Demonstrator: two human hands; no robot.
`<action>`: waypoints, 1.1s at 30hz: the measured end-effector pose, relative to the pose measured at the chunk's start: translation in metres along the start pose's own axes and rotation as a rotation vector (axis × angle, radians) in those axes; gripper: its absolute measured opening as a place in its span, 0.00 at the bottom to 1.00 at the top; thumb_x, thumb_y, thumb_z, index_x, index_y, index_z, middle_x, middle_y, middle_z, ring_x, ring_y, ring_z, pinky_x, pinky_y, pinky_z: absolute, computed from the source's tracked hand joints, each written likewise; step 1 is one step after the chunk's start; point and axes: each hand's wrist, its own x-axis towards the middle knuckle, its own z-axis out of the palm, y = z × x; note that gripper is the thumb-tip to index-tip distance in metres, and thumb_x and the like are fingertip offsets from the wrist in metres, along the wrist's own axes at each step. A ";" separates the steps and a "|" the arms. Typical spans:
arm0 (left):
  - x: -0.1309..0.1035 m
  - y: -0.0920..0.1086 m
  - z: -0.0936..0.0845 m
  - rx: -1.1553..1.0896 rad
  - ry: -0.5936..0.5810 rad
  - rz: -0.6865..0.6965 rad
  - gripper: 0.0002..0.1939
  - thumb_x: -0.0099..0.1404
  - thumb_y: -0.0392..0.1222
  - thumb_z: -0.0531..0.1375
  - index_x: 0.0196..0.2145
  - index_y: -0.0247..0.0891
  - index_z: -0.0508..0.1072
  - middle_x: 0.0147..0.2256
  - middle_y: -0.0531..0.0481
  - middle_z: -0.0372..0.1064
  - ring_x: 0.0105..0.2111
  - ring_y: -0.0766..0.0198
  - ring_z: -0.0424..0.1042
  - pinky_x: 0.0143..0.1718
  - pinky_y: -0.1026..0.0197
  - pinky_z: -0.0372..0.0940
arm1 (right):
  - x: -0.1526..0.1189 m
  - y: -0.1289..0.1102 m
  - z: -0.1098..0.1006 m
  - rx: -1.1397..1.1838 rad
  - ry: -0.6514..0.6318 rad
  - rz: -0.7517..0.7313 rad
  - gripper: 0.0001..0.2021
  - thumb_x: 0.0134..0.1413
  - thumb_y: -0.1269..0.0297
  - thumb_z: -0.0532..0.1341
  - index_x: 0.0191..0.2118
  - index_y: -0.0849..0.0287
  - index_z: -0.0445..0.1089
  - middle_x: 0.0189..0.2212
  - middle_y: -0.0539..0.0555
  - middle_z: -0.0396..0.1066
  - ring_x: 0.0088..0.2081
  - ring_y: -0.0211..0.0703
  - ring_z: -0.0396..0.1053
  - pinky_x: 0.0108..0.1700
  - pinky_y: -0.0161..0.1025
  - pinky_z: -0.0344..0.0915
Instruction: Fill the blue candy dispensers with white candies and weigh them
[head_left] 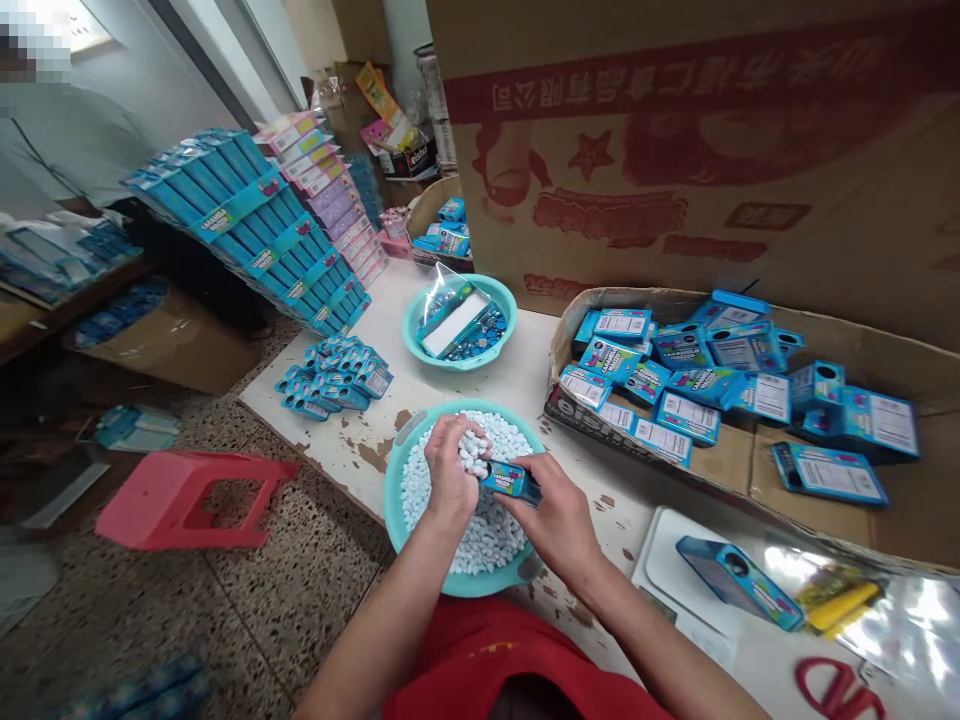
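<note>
My left hand (pixel 451 470) is cupped round a heap of small white candies (pixel 472 450), just above a turquoise basin (pixel 392 500) full of the same candies. Gripped in my right hand (pixel 556 510) is a small blue candy box (pixel 507 478), its printed side facing up. The box's left end meets the candies at my left palm. Whether candies are passing into the box cannot be made out. Both hands are over the basin.
Beyond lies a second turquoise basin (pixel 495 355) with a clear-wrapped packet. Small blue boxes (pixel 337 378) cluster on the left, before a tall stack of display boxes (pixel 262 235). A carton (pixel 727 470) of blue boxes, a scale (pixel 675 560) and red scissors (pixel 836 690) are on the right.
</note>
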 end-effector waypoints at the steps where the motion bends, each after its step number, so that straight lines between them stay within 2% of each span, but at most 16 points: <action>1: 0.000 -0.001 0.001 0.015 0.015 0.034 0.14 0.54 0.46 0.61 0.22 0.38 0.60 0.20 0.57 0.60 0.18 0.71 0.62 0.20 0.67 0.57 | 0.001 -0.001 0.002 -0.005 -0.001 0.003 0.12 0.48 0.65 0.65 0.40 0.55 0.66 0.37 0.54 0.70 0.40 0.50 0.69 0.40 0.43 0.65; 5: 0.000 -0.007 0.003 0.034 0.056 0.122 0.17 0.54 0.49 0.63 0.21 0.38 0.58 0.19 0.59 0.57 0.16 0.73 0.59 0.18 0.68 0.54 | 0.001 0.000 0.003 -0.003 0.010 0.018 0.13 0.47 0.66 0.65 0.40 0.55 0.66 0.37 0.53 0.70 0.40 0.49 0.69 0.40 0.43 0.66; 10: 0.004 -0.012 0.003 0.029 0.065 0.119 0.19 0.52 0.51 0.65 0.24 0.38 0.60 0.19 0.60 0.57 0.15 0.75 0.57 0.16 0.69 0.51 | 0.002 0.000 0.005 0.010 0.021 0.036 0.12 0.46 0.68 0.65 0.40 0.55 0.67 0.36 0.53 0.70 0.39 0.49 0.69 0.40 0.43 0.66; 14: 0.006 -0.005 0.001 -0.018 0.056 0.034 0.21 0.50 0.54 0.66 0.26 0.38 0.60 0.20 0.60 0.58 0.15 0.76 0.56 0.14 0.71 0.45 | 0.002 0.000 0.001 0.069 0.038 0.068 0.14 0.43 0.69 0.67 0.39 0.56 0.68 0.37 0.54 0.70 0.40 0.49 0.69 0.41 0.44 0.66; 18: 0.012 0.010 -0.009 -0.054 -0.034 -0.073 0.22 0.50 0.54 0.66 0.27 0.39 0.59 0.20 0.59 0.58 0.15 0.76 0.55 0.14 0.72 0.44 | -0.007 0.001 -0.011 0.264 0.093 0.101 0.14 0.43 0.64 0.68 0.38 0.56 0.69 0.36 0.53 0.71 0.39 0.48 0.69 0.41 0.43 0.66; 20: 0.021 0.008 -0.021 0.076 -0.054 -0.014 0.18 0.51 0.52 0.65 0.28 0.39 0.62 0.20 0.59 0.58 0.16 0.74 0.57 0.16 0.71 0.48 | -0.012 0.002 -0.013 0.341 0.134 0.152 0.15 0.43 0.62 0.68 0.39 0.57 0.69 0.36 0.53 0.71 0.38 0.47 0.69 0.41 0.43 0.66; 22: 0.032 -0.003 -0.035 0.363 -0.110 0.105 0.12 0.53 0.47 0.63 0.28 0.39 0.66 0.22 0.56 0.62 0.21 0.70 0.62 0.22 0.68 0.57 | -0.017 0.002 -0.011 0.355 0.170 0.203 0.15 0.43 0.60 0.68 0.39 0.57 0.70 0.35 0.53 0.70 0.38 0.47 0.69 0.41 0.44 0.66; 24: 0.043 -0.017 -0.048 0.688 -0.219 0.219 0.05 0.53 0.42 0.61 0.26 0.40 0.69 0.26 0.52 0.67 0.29 0.63 0.67 0.32 0.63 0.63 | -0.021 0.001 -0.007 0.355 0.202 0.233 0.15 0.42 0.60 0.69 0.38 0.58 0.70 0.35 0.53 0.70 0.38 0.47 0.69 0.42 0.44 0.65; 25: 0.048 -0.024 -0.054 0.807 -0.277 0.259 0.02 0.54 0.40 0.60 0.26 0.40 0.70 0.28 0.50 0.68 0.33 0.61 0.68 0.37 0.60 0.64 | -0.023 0.000 -0.005 0.369 0.214 0.242 0.15 0.42 0.60 0.69 0.38 0.57 0.70 0.35 0.53 0.69 0.39 0.47 0.68 0.43 0.44 0.65; 27: 0.056 -0.033 -0.062 0.901 -0.339 0.290 0.04 0.55 0.37 0.57 0.27 0.41 0.72 0.32 0.48 0.70 0.39 0.58 0.68 0.42 0.58 0.63 | -0.029 -0.002 -0.003 0.431 0.240 0.253 0.16 0.42 0.60 0.69 0.39 0.57 0.70 0.36 0.53 0.69 0.39 0.47 0.68 0.43 0.43 0.65; 29: 0.063 -0.034 -0.067 0.821 -0.293 0.199 0.03 0.55 0.37 0.58 0.28 0.40 0.72 0.31 0.49 0.69 0.35 0.60 0.69 0.37 0.60 0.64 | -0.036 -0.005 -0.003 0.496 0.278 0.269 0.17 0.40 0.59 0.70 0.39 0.56 0.70 0.36 0.53 0.68 0.39 0.46 0.68 0.41 0.41 0.65; 30: 0.067 -0.032 -0.069 0.718 -0.248 0.096 0.02 0.55 0.36 0.59 0.29 0.38 0.71 0.30 0.51 0.68 0.30 0.64 0.68 0.32 0.63 0.64 | -0.040 -0.006 -0.004 0.511 0.295 0.280 0.18 0.39 0.59 0.71 0.38 0.56 0.70 0.36 0.52 0.69 0.38 0.45 0.68 0.41 0.40 0.66; 33: 0.080 -0.020 -0.074 0.294 -0.170 -0.382 0.04 0.55 0.36 0.59 0.27 0.36 0.66 0.21 0.55 0.60 0.16 0.74 0.55 0.15 0.72 0.50 | -0.057 -0.009 -0.004 0.512 0.324 0.329 0.18 0.38 0.60 0.72 0.37 0.55 0.70 0.35 0.52 0.69 0.38 0.45 0.68 0.42 0.39 0.65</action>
